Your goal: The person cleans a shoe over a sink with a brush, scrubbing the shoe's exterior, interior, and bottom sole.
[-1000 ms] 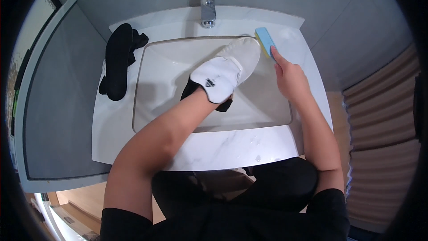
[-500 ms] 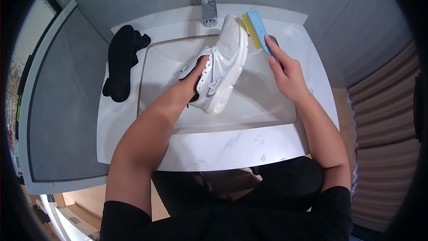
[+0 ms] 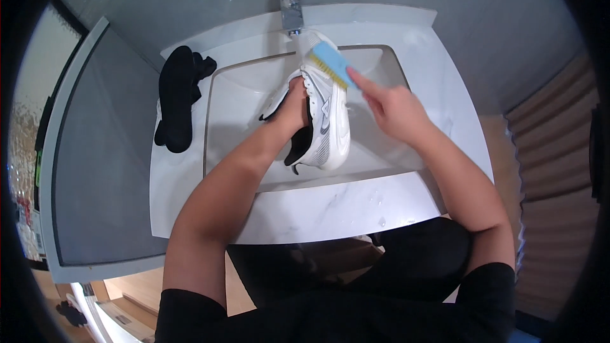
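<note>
A white sneaker (image 3: 338,136) with grey trim hangs over the sink, its toe beneath the faucet. My left hand (image 3: 296,103) reaches into its opening and holds it up; the fingers are hidden inside. Gripped in my right hand (image 3: 400,113) is a light blue scrubbing brush (image 3: 333,60) with yellow bristles. Those bristles rest against the upper near the toe, and the brush covers part of it. The shoe's dark lining shows beside my left wrist.
The white sink basin (image 3: 375,146) sits in a marbled counter (image 3: 343,208). Behind it stands a chrome faucet (image 3: 291,9). A black insole-shaped piece (image 3: 176,98) lies with other black items on the counter's left. A grey panel (image 3: 108,171) borders the left; a pleated curtain (image 3: 549,184) hangs right.
My right hand has brought the brush leftward from beside the shoe onto its upper. The sneaker has turned more upright in view and its toe has shifted left under the faucet.
</note>
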The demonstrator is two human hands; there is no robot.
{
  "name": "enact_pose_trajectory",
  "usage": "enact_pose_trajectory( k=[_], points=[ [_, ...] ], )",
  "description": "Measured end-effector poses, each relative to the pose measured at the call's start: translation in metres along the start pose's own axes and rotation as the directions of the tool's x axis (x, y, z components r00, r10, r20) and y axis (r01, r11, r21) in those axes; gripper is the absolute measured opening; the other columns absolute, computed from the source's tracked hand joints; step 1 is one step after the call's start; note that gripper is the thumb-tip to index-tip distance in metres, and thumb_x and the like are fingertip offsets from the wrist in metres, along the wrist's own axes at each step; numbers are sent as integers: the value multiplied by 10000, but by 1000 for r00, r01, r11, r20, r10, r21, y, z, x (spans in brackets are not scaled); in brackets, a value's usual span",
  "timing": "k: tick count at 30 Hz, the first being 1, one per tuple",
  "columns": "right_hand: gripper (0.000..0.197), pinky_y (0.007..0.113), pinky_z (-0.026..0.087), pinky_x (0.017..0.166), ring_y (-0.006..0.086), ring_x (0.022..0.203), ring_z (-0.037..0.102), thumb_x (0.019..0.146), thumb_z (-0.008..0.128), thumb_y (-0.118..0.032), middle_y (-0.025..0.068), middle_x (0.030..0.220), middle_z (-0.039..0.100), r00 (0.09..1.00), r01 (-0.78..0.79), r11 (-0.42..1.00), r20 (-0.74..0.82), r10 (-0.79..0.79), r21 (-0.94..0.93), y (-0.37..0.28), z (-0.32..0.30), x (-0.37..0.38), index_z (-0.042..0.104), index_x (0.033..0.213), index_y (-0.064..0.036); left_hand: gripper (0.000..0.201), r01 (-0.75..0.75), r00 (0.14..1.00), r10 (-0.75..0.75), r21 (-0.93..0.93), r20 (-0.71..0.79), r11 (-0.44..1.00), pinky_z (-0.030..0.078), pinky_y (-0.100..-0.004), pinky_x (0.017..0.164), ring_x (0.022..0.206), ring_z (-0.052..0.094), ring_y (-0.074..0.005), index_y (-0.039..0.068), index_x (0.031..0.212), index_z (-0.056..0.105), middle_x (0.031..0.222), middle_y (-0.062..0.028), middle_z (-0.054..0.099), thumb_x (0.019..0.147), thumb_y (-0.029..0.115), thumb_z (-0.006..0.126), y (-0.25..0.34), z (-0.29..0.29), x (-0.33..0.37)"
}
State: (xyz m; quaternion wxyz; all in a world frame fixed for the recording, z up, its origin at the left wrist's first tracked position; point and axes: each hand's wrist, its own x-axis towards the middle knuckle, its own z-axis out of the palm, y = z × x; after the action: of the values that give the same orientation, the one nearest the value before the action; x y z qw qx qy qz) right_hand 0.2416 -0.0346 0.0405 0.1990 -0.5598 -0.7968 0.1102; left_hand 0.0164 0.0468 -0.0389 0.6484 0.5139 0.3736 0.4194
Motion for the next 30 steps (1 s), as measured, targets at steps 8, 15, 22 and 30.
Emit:
enact_pose_trajectory(
  k=[8, 15, 22, 30],
  points=[
    [566, 518, 524, 690, 435, 712, 662, 975, 554, -120, 234, 818, 691, 999, -20, 991, 35, 16, 133, 2, 4, 8, 470, 1515, -271, 242, 147, 985, -170, -403, -20, 903, 543, -377, 925, 1061, 662, -194, 26, 1189, 635, 1140, -77, 693, 1021, 149, 512, -3, 17, 3],
    [529, 493, 493, 691, 459, 670, 605, 1008, 531, -122, 270, 768, 624, 981, -146, 956, -86, 173, 254, -6, 20, 13, 450, 1526, -197, 581, -257, 938, 292, 938, 185, 231, 437, -440, 1087, 1269, 546, -396, 28, 1393, 530, 1392, -216, 569, 887, 280, 667, 8, 11, 0],
    [515, 552, 512, 717, 459, 693, 649, 1018, 494, -153, 281, 781, 661, 988, -155, 952, 37, 151, 263, -21, 42, 12, 430, 1528, -125, 430, -60, 955, -72, -424, -287, 904, 437, -419, 1121, 1314, 513, -266, 65, 1438, 466, 1434, -125, 532, 1088, 312, 440, -40, -33, 15],
    [554, 555, 522, 660, 450, 678, 656, 1001, 527, -147, 243, 744, 668, 998, -60, 974, 47, 51, 217, -31, 40, -2, 400, 1541, -154, 489, -156, 923, 65, -216, -379, 964, 426, -361, 1122, 1290, 534, -269, 52, 1444, 487, 1421, -124, 563, 1077, 374, 469, 4, -73, -18]
  ],
)
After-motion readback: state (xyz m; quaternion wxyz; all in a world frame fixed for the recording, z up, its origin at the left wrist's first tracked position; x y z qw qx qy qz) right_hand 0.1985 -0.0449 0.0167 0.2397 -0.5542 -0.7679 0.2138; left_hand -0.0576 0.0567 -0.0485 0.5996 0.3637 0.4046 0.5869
